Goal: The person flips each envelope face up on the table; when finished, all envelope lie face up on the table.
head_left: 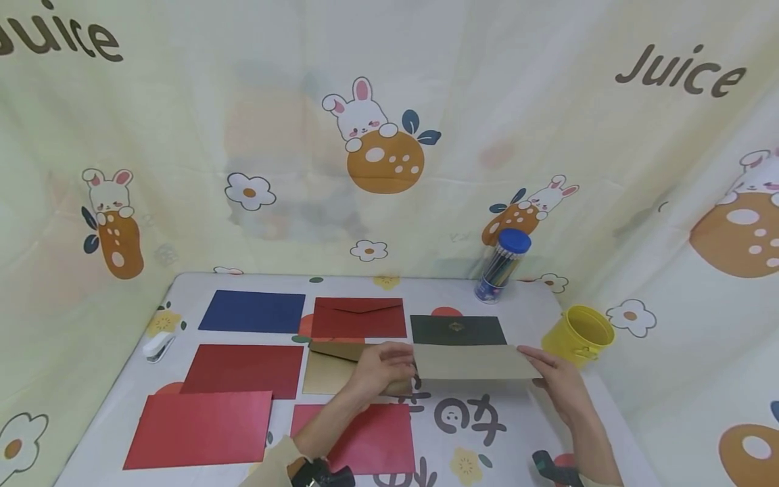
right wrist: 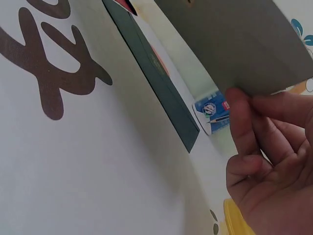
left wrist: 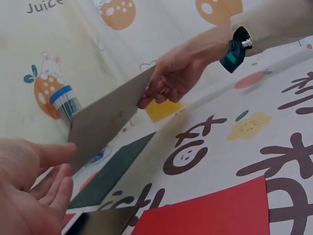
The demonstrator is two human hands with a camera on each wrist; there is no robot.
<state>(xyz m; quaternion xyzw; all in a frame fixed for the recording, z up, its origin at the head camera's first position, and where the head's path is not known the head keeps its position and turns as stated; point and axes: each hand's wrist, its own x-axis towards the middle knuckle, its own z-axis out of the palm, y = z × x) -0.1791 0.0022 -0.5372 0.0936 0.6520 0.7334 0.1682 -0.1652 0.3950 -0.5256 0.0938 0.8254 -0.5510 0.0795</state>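
Note:
A plain olive-gold envelope (head_left: 475, 362) is held flat a little above the table, one end in each hand. My left hand (head_left: 406, 366) pinches its left end, thumb on top and fingers beneath (left wrist: 62, 182). My right hand (head_left: 537, 362) holds the right end, the thumb (right wrist: 238, 115) pressed on the envelope's (right wrist: 244, 44) edge. Under it lies a dark green envelope (head_left: 458, 330) with a small gold mark. A second gold envelope (head_left: 328, 368) with its flap open lies on the table by my left wrist.
Several envelopes lie in rows: a blue one (head_left: 252, 311), a dark red one with flap (head_left: 359, 318), and red ones (head_left: 243, 370) (head_left: 201, 429) (head_left: 365, 439). A white stapler (head_left: 158, 346) sits at the left edge. A blue-capped pencil tube (head_left: 502, 266) and a yellow bucket (head_left: 581, 333) stand at the right.

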